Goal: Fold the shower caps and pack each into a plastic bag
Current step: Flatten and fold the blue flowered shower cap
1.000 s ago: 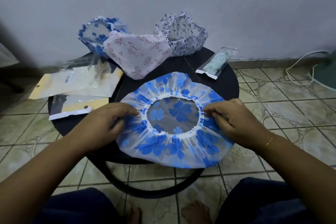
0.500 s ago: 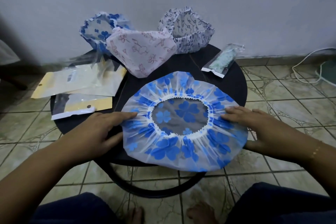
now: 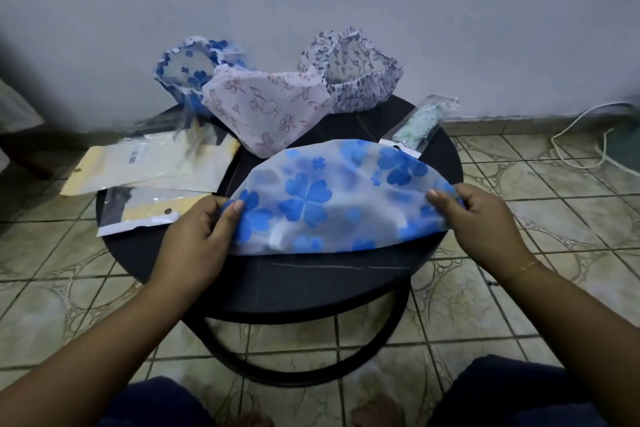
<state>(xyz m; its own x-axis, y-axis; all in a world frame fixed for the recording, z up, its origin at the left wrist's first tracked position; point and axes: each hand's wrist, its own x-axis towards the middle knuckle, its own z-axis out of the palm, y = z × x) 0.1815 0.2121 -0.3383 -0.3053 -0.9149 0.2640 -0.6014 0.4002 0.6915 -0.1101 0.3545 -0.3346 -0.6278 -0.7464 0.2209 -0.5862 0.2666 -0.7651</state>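
Note:
A blue clover-print shower cap lies folded into a half-moon on the round black table. My left hand pinches its left corner between thumb and fingers. My right hand pinches its right corner. Behind it sit three more caps: a pink floral one, a second blue clover one and a dark-sprig one. Empty plastic bags lie at the table's left. A packed bag rests at the back right.
The table stands close to a pale wall on a tiled floor. A white cable runs along the floor at the right. My knees and bare feet show below the table's ring base.
The cap lay flat with its elastic opening up and my hands pressed on its sides. Now it is folded in half, opening hidden, and both hands grip its corners.

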